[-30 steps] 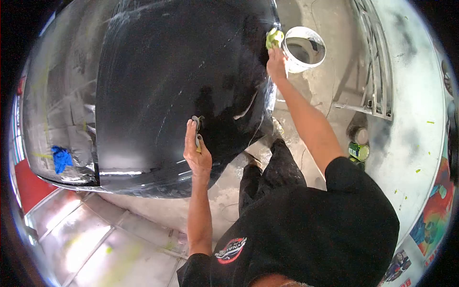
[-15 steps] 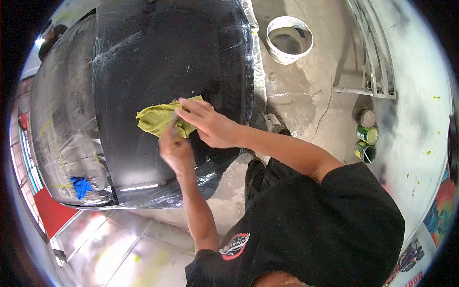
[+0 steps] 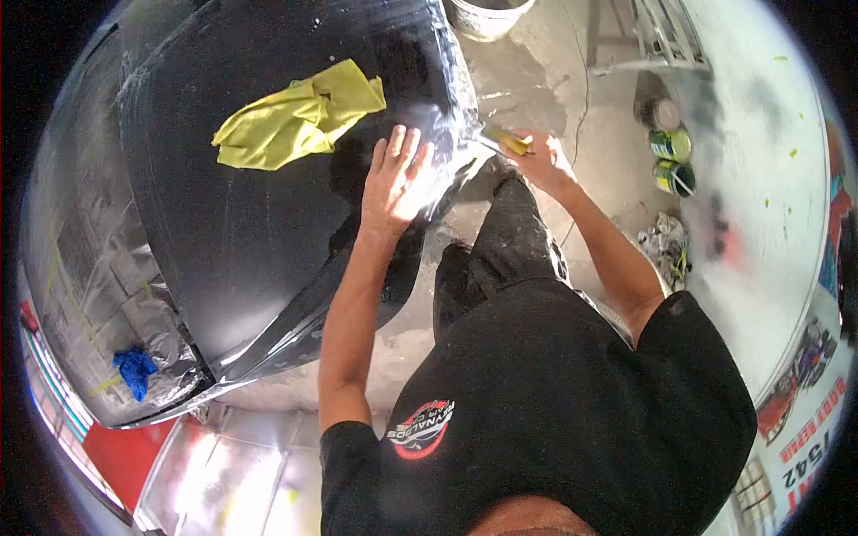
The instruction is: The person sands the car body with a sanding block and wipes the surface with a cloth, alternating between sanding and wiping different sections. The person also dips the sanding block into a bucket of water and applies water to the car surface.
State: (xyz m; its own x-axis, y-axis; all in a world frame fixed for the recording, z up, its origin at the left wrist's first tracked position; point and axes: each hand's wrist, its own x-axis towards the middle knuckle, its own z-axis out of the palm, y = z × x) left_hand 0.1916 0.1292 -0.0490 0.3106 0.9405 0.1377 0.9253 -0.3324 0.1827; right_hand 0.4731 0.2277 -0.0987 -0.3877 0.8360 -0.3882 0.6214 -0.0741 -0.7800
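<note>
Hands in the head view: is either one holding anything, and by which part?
The right hand pinches a small yellowish pad by its near end. The left hand lies flat on the black panel, holding nothing.

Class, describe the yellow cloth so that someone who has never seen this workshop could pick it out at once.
Start at the big glossy black car panel filling the left of the view. The yellow cloth lies crumpled on its upper part, just beyond the left hand pressed flat on the panel. It is larger and brighter than the small blue rag on the masked area below.
</note>
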